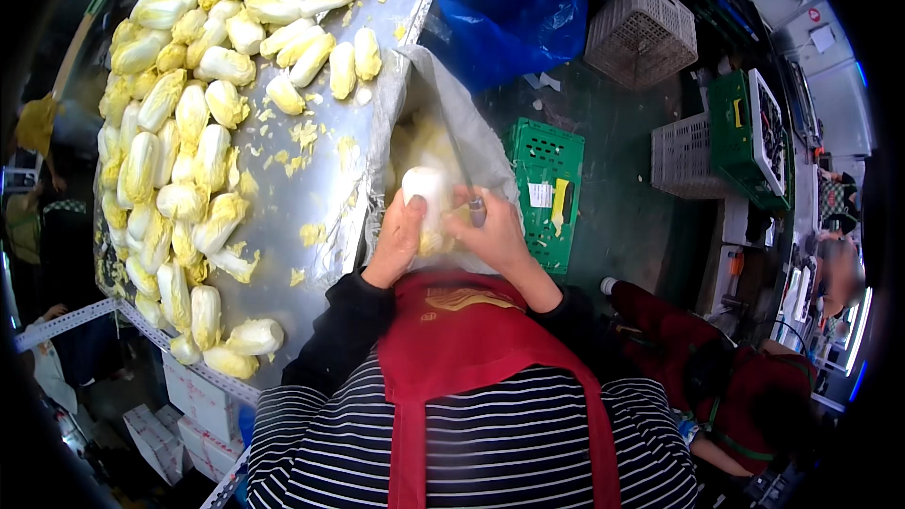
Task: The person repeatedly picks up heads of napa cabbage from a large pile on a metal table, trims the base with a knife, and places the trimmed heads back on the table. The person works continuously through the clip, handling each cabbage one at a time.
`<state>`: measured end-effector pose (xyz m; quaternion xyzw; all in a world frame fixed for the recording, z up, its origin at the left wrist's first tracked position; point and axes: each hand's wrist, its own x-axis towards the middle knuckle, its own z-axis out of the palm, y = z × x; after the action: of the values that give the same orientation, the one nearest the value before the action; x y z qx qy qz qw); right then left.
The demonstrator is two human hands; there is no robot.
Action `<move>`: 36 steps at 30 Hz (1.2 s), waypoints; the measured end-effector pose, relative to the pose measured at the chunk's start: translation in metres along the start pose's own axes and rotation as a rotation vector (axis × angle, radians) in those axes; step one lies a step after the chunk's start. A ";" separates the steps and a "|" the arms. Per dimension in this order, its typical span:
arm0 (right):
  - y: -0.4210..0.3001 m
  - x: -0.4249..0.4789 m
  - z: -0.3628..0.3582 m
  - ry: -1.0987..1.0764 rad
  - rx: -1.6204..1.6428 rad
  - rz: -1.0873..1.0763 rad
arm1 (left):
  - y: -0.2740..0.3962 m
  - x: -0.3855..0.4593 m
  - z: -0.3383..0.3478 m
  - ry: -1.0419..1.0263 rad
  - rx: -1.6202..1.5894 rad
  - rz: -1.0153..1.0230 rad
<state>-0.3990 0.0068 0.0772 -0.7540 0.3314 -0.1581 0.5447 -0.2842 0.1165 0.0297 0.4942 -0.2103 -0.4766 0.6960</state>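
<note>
My left hand grips a napa cabbage, its white base pointing away from me and its yellow leaves toward my apron. Beside it, my right hand is closed around the grey handle of a knife. The knife's thin, motion-blurred blade reaches forward past the cabbage. Both hands are over the mouth of a whitish woven sack, with blurred yellow leaves inside. Left of the sack, a large pile of napa cabbages lies on a metal table.
Leaf scraps litter the tabletop. To the right stand a green plastic crate, a blue plastic bag and a grey crate. Another person in dark red is low at the right. White boxes sit below the table's left corner.
</note>
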 end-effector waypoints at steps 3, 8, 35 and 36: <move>-0.004 -0.001 0.000 -0.007 -0.060 0.002 | 0.002 -0.004 0.000 -0.015 0.060 0.008; 0.005 -0.002 0.006 0.051 -0.117 -0.040 | 0.008 -0.005 0.003 0.011 0.130 -0.020; -0.004 -0.016 0.003 -0.054 -0.049 -0.085 | 0.020 -0.029 -0.018 -0.157 0.194 -0.051; 0.004 -0.017 0.006 -0.024 -0.032 -0.108 | 0.019 -0.029 -0.017 -0.139 0.182 -0.053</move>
<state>-0.4090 0.0222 0.0736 -0.7812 0.2861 -0.1727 0.5274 -0.2758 0.1514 0.0446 0.5263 -0.2873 -0.5071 0.6191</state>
